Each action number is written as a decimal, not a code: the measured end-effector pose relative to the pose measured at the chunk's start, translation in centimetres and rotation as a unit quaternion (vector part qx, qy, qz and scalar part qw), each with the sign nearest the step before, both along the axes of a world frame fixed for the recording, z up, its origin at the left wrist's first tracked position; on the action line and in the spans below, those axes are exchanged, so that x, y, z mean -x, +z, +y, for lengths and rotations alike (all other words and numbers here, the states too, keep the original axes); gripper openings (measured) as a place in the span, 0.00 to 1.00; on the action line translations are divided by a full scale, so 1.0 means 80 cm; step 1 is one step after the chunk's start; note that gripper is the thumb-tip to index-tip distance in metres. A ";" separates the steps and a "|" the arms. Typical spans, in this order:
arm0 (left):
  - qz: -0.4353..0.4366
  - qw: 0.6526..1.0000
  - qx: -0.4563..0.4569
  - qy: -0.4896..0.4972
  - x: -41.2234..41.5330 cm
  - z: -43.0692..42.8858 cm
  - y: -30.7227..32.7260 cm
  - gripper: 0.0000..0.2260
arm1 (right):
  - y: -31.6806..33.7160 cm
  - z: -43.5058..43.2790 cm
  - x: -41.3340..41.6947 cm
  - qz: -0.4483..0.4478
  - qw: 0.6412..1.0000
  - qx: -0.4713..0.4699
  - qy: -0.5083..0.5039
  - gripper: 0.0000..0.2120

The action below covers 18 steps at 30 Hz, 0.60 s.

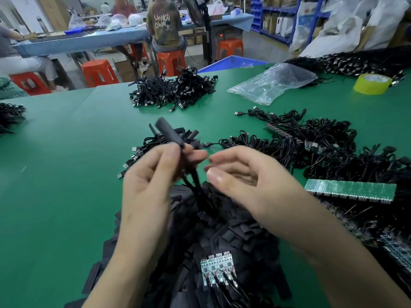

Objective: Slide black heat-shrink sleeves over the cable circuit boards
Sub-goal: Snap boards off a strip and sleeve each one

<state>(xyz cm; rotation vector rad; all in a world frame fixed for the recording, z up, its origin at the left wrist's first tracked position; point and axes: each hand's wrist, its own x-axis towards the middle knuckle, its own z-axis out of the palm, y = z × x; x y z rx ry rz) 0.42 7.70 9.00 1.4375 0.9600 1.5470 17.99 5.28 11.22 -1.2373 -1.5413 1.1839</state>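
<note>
An electronics assembly workshop: green tabletop (66, 152) heaped with black cables (173, 90) and circuit boards (349, 191), workers on orange stools (100, 72), blue storage shelves (280, 21).

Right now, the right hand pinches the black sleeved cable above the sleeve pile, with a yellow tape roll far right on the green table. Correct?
No: in the head view the left hand pinches the sleeved cable; the right hand hovers open beside it, holding nothing. The sleeve pile, yellow tape roll and green table are as stated.

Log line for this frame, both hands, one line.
left hand: pinches sleeved cable | right hand: open, holds nothing | bare boards: lying on sleeve pile
</note>
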 end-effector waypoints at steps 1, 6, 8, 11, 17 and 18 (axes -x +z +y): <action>0.012 0.999 0.014 0.026 0.006 0.012 0.002 0.12 | 0.002 0.002 -0.006 -0.020 0.999 -0.021 -0.022 0.10; 0.253 0.958 0.057 0.119 0.035 0.102 -0.003 0.15 | 0.008 0.008 -0.025 -0.002 0.997 -0.055 -0.059 0.11; 0.344 0.924 0.057 0.159 0.043 0.140 -0.002 0.15 | 0.007 0.007 -0.025 -0.012 0.996 -0.062 -0.056 0.10; 0.491 0.852 0.083 0.159 0.048 0.170 0.005 0.15 | 0.005 0.007 -0.026 -0.037 0.994 -0.077 -0.063 0.06; 0.581 0.805 0.094 0.077 0.045 0.103 0.009 0.07 | 0.007 0.002 -0.026 -0.224 0.972 -0.065 0.033 0.04; 0.579 0.806 0.112 0.037 0.040 0.084 0.007 0.08 | 0.004 0.000 -0.021 -0.278 0.957 -0.045 0.073 0.04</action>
